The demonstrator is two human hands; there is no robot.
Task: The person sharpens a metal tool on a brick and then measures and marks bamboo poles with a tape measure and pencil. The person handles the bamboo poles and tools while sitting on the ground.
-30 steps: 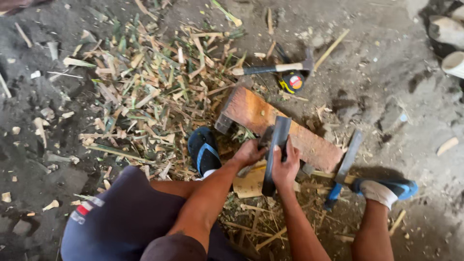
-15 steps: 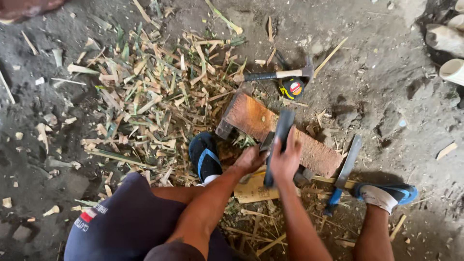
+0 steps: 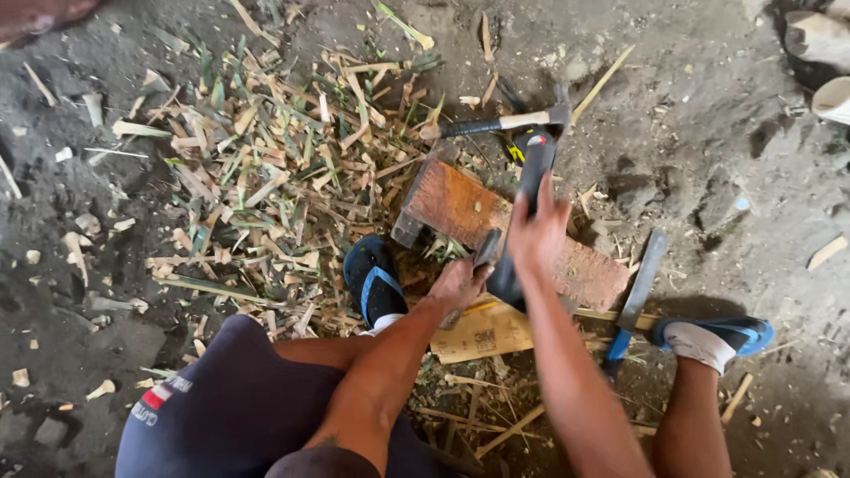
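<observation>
My right hand [image 3: 536, 232] grips a long dark blade [image 3: 534, 168] that points away from me, over the reddish wooden block [image 3: 452, 202] on the ground. My left hand [image 3: 456, 285] sits at the block's near edge, fingers closed on a short grey piece [image 3: 486, 246] held upright. What that piece is made of I cannot tell. A flat scrap of cardboard [image 3: 482, 332] lies just under both hands. My feet, in blue sandals [image 3: 375, 280] [image 3: 719, 335], rest on either side of the block.
A hammer [image 3: 500, 124] and a yellow tape measure [image 3: 522, 142] lie beyond the block. A second blade with a blue handle [image 3: 636, 288] rests to the right. Split bamboo scraps [image 3: 266, 168] cover the dirt at left. Cut bamboo ends [image 3: 819, 40] show at top right.
My right hand has lifted the dark blade up and away from me, off the block. My left hand has stayed at the block's near edge.
</observation>
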